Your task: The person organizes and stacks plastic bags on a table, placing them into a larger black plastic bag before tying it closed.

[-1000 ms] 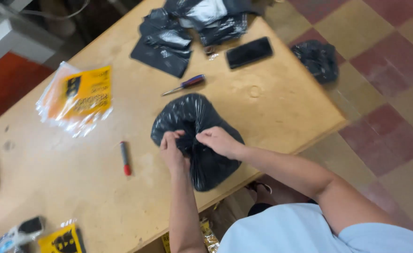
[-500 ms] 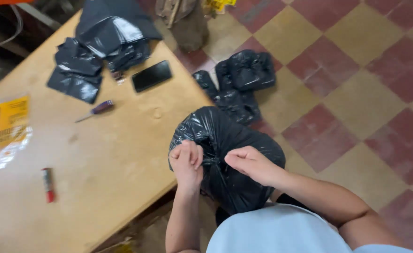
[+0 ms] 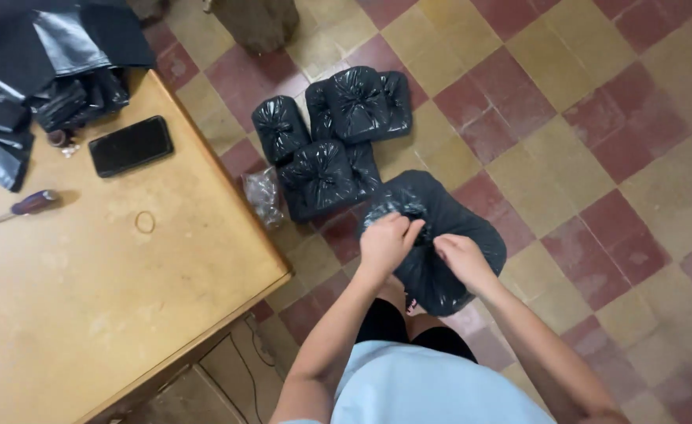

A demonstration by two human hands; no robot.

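Gripping a glossy, crinkled black plastic bag (image 3: 432, 235) at its gathered top, left hand (image 3: 387, 242) and right hand (image 3: 460, 261) fingers pinched shut on the film, bag held over the checkered tiled floor (image 3: 597, 157), beside four knotted black bundles (image 3: 330, 133), smooth wooden bench (image 3: 87, 298) alongside.

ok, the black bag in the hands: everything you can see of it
The bag is glossy black plastic film, wrinkled, stuffed into a rounded bundle; its contents are hidden. Its neck is gathered at the top, where the left hand and right hand pinch it from either side. It is held above the tiled floor, off the table, just in front of the person's knees. Four similar tied bags lie on the floor beyond it; whether it touches the nearest cannot be told.
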